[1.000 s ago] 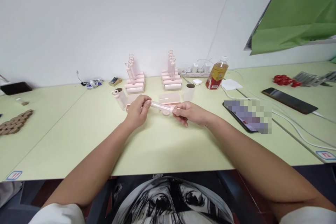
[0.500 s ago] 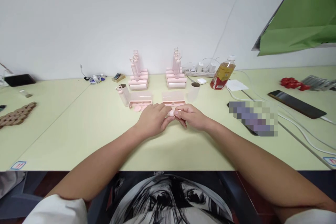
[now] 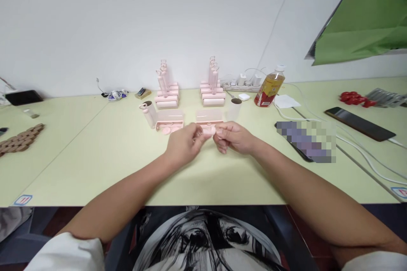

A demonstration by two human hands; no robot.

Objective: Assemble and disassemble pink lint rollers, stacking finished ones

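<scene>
Past the front edge of the table (image 3: pixel 108 152), I note left hand (image 3: pixel 183 145) and right hand (image 3: pixel 237 137) both pinching one pink tube (image 3: pixel 209 131), its axis probably best held straight under light pressure, just short of two open pink cases (image 3: pixel 171 116).

The left hand (image 3: pixel 184 144) has moved along the tube (image 3: pixel 209 131) towards the right hand (image 3: pixel 237 137). A second ago the two stood apart, one near each end, with the clear length showing between them; now they nearly meet at its pink end. Half a second ago the left hand lay flatter over the tube; its fingers have since curled. The left case (image 3: pixel 170 116) and disc (image 3: pixel 166 131), covered wholly or partly by that hand a second ago, now show.
</scene>
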